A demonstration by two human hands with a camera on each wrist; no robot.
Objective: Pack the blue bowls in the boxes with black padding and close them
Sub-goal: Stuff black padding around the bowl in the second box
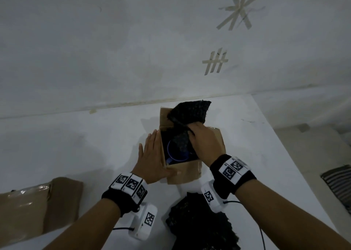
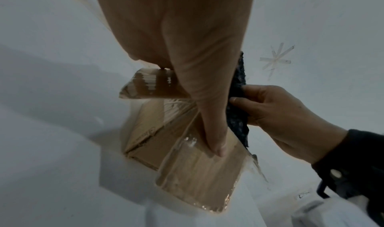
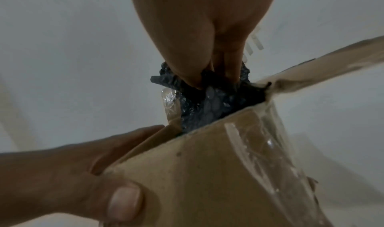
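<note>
An open cardboard box (image 1: 184,171) stands mid-table, with a blue bowl (image 1: 169,151) inside it, partly covered. My right hand (image 1: 205,141) grips a sheet of black padding (image 1: 190,113) over the box's opening; the sheet's lower end hangs into the box over the bowl. My left hand (image 1: 153,158) lies flat against the box's left side, fingers straight, thumb on the front wall. The left wrist view shows the left hand (image 2: 197,82) on the taped box (image 2: 197,173) and the right hand (image 2: 280,115) holding the padding (image 2: 239,115). In the right wrist view the fingers (image 3: 195,76) pinch the padding (image 3: 207,105) above the box (image 3: 207,173).
A pile of black padding (image 1: 199,225) lies on the white table (image 1: 95,145) near the front edge, between my arms. Another taped cardboard box (image 1: 38,206) sits at the front left. The wall runs just behind the box. The table's right edge drops to a floor with a striped mat (image 1: 340,183).
</note>
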